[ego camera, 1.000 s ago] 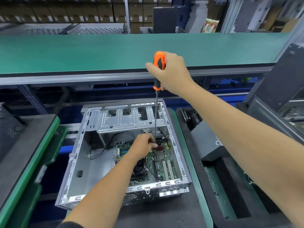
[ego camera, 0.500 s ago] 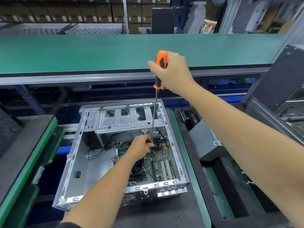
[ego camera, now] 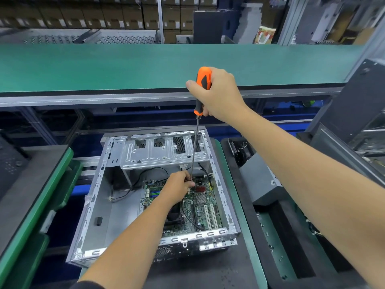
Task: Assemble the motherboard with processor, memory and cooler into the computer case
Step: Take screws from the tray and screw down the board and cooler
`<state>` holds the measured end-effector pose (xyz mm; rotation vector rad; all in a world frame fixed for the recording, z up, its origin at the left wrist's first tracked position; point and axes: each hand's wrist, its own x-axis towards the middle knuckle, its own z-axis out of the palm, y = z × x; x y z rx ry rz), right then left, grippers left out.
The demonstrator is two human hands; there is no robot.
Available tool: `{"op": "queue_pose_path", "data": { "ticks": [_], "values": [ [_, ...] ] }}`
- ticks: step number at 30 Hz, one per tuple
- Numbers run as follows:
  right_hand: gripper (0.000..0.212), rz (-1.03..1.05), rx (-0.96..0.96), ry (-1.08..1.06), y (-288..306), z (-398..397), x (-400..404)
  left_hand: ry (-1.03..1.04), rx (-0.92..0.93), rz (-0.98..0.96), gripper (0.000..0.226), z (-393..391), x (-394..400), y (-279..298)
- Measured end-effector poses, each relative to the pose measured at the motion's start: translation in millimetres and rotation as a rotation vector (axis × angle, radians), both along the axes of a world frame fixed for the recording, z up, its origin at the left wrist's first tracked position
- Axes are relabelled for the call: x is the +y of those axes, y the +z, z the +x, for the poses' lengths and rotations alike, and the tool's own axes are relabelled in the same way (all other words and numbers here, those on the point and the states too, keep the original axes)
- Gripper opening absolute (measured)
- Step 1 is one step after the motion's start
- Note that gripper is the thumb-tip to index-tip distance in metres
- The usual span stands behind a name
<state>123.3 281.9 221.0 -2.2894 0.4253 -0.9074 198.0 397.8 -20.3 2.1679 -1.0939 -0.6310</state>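
Gripping the orange-and-black handle of a long screwdriver (ego camera: 202, 88) in a closed right hand (ego camera: 218, 94), a worker holds the tool nearly upright over an open computer case (ego camera: 98, 203) lying on a dark mat (ego camera: 200, 274). The left hand (ego camera: 177, 187) reaches inside, fingers pinched around the lower end of the steel shaft just above the motherboard (ego camera: 205, 207), which sits in the right half of the case. A green conveyor belt (ego camera: 104, 65) runs across behind the workstation.
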Motion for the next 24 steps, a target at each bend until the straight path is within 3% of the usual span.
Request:
{"op": "queue_pose_path", "data": {
  "ticks": [12,24],
  "values": [
    [0.032,0.013,-0.007,-0.030,0.9,-0.2,0.0,-0.016,0.016,-0.028,0.014,-1.1,-0.3,0.1],
    [0.028,-0.025,0.064,-0.108,2.3,-5.1,-1.0,-0.237,-0.109,-0.004,0.007,-17.4,-18.7,4.6]
  ]
}}
